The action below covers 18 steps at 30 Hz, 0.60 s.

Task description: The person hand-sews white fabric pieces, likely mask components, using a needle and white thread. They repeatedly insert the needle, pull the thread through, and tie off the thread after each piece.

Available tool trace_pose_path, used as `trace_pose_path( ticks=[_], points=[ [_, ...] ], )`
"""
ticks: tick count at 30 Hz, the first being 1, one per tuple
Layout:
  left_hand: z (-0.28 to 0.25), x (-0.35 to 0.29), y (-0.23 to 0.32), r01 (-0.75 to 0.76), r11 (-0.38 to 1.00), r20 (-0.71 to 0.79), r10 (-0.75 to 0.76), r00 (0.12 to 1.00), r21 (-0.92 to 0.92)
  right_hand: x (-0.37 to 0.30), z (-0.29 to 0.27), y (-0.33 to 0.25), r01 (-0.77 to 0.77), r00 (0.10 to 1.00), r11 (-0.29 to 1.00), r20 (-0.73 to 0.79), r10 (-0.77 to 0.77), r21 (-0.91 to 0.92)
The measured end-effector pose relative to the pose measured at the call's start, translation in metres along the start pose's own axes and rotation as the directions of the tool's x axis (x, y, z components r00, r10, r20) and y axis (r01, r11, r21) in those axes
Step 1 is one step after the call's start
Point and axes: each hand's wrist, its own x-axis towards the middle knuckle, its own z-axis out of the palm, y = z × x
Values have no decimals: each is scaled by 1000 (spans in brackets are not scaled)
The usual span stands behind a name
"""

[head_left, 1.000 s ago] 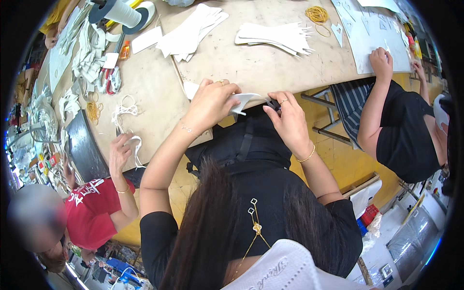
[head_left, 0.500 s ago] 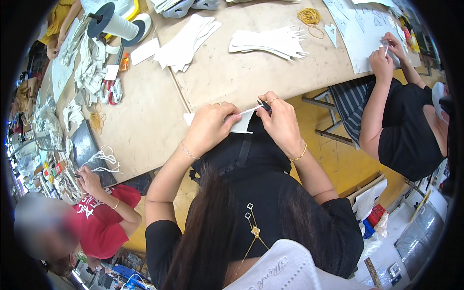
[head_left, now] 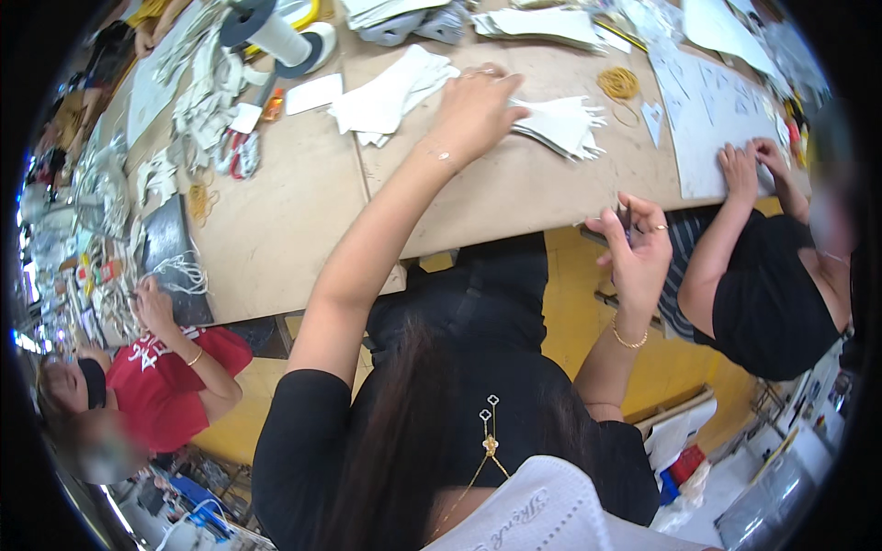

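My left hand (head_left: 478,108) reaches across the table, over the left end of a stack of white fabric pieces (head_left: 562,127) with frayed-looking right ends. Its thumb stands away from the fingers; the fingertips are partly hidden, and I see nothing held in it. Just left of this hand lies another fanned pile of white pieces (head_left: 390,92). Near the table's front edge, above my lap, my right hand (head_left: 638,253) is closed around a small dark pointed tool (head_left: 627,219), its tip upward. The fingers cover most of that tool.
Yellow rubber bands (head_left: 618,84) lie beyond the right stack. A spool of white tape (head_left: 280,39) stands at the back left. A dark board (head_left: 175,262) with white cords is at the left. Co-workers sit on both sides, one in red (head_left: 170,386), one in black (head_left: 772,303).
My left hand has gone forward from my lap to the stacks. My right hand has moved right with the dark tool. The white piece between both hands is no longer there.
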Motion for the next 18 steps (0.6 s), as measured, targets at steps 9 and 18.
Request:
trace_pose_path(
  ticks=[9,18],
  points=[
    [-45,-114,15,231,270,149,-290,945,-935,60,107,-57,149,735,973,639,-229,177],
    [-62,-137,5,298,58,241,-455,857,-953,65,131,-29,347,721,926,589,-364,146]
  ],
)
